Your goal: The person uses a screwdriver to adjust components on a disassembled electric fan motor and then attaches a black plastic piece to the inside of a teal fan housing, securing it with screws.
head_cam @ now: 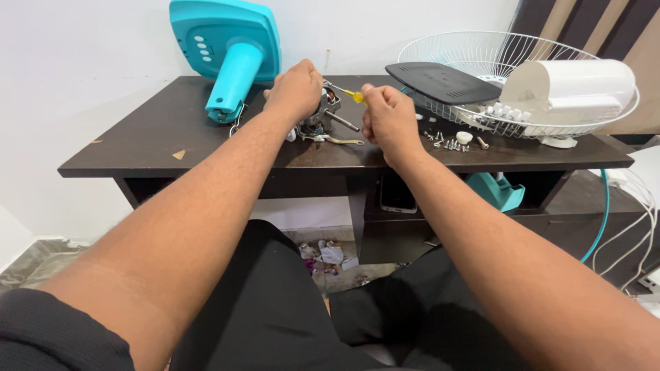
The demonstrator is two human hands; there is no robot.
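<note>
Left hand (pixel 295 88) is clamped down over the fan motor (pixel 323 115), fingers wrapped round its metal body so it sits right under the palm, steel shaft poking out toward the other hand. Right hand (pixel 388 118) is curled into a closed fist around a yellow-handled screwdriver (pixel 350 94), and the tip reaches across to the top of the motor, just beside the left knuckles. So the two hands are close together, the motor between them on the dark wooden desk (pixel 172 144). How far along? By the look of it, the fan is already well stripped: the turquoise base and neck (pixel 230 55) lies tipped over just beyond the left hand, the white wire guard (pixel 440 48) sits off past the right hand with a black panel (pixel 440 82) and a white motor cover (pixel 570 86) resting in it, and a scatter of loose screws (pixel 450 143) lies just outside the right wrist. What seems left is the motor itself, its casing intact and wires trailing from it. Whether the tip is seated in a screw head, I cannot tell; the fingers hide it.
</note>
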